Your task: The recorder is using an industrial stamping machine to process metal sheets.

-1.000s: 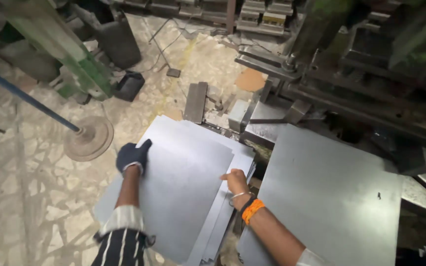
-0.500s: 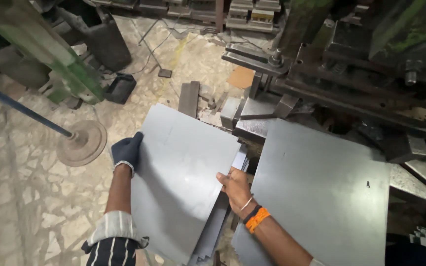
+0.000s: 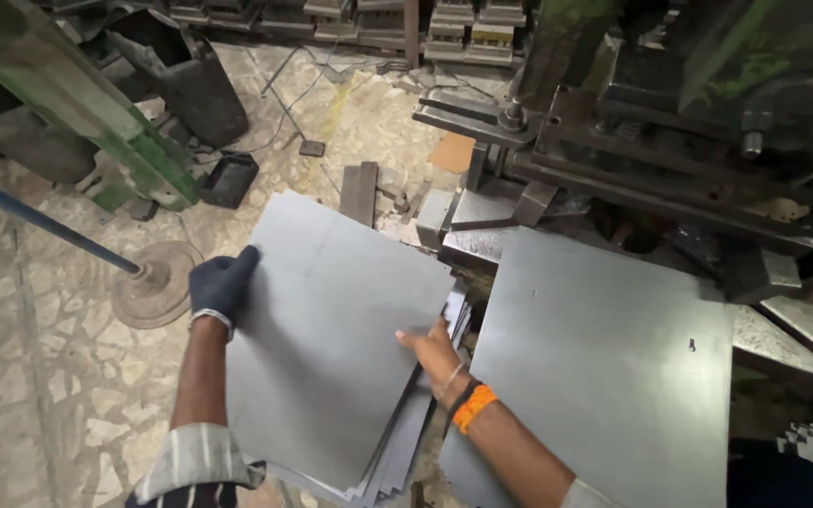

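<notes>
The right hand (image 3: pixel 433 350), bare and wearing an orange band at the wrist, is gripping the right edge of the top sheet (image 3: pixel 331 329), its grip clamped on that edge with fingers under and thumb over. The left hand (image 3: pixel 221 285), in a dark glove, is holding the sheet's left edge, its grip likewise closed on the metal. The sheet is lying tilted on top of a stack (image 3: pixel 397 452) of similar grey sheets, whose edges are showing fanned out below and to the right of it.

Just right of the sheet, a large flat plate (image 3: pixel 604 376) is resting under the press (image 3: pixel 670 141), which is standing beyond the sheet's far right corner. A short dark bar (image 3: pixel 358 193) is lying on the floor (image 3: pixel 68 395) just past the sheet's far edge. Left of the sheet, a round metal disc (image 3: pixel 154 284) is sitting on the floor with a blue rod (image 3: pixel 39 218) running into it. Farther off, beyond the sheet's left corner, a green machine frame (image 3: pixel 96 113) is leaning beside a black bin (image 3: pixel 185 71).
</notes>
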